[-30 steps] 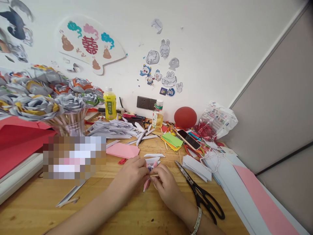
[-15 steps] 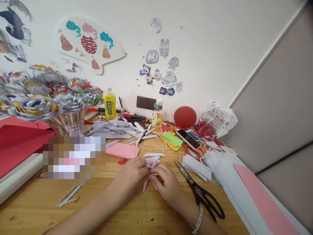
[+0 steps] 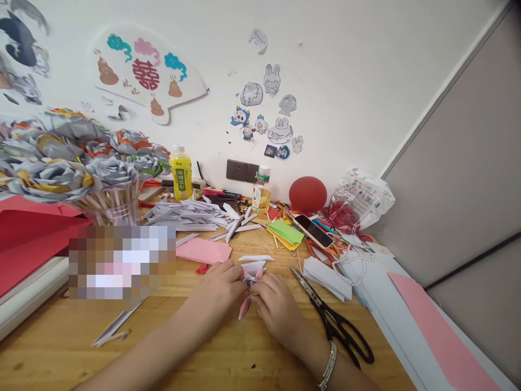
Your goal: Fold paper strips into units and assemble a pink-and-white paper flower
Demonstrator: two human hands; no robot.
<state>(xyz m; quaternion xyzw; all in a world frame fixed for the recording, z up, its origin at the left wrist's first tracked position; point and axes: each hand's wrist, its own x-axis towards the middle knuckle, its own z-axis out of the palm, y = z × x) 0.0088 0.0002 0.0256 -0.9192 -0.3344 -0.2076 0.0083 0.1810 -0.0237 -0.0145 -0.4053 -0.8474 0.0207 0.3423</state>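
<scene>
- Looks partway along, to judge from the folded paper piece [image 3: 251, 280]: already brought pink and white parts together into one small, pointed form.
- Cannot call it finished, nor see how firmly joined at the middle, being covered there.
- Can see, apparently unused, a few folded white strips [image 3: 254, 266] just beyond it and a large white heap [image 3: 187, 215] farther off, near the wall [image 3: 345, 108]; cannot tell how many, if any, belong with the piece.
- Can also see, seemingly complete, paper flowers [image 3: 52, 176] bunched at the far left (a fine display, though no proof of the same pattern).
- Pinching with the left hand [image 3: 223, 282], curled over and bunched at the tips against the left side of the piece.
- Pinching likewise with the right hand [image 3: 277, 304], closed in from the other side.
- Held between both, low over the desk [image 3: 183, 358], left of the black-handled scissors [image 3: 337, 326]; cannot tell whether touching the wood.
- Shows pink at the narrow tips, two pointing toward the wall and one back toward the person.
- Shows pale, purplish folds between the upper tips; seems thin, crisp and probably easy to crush.
</scene>
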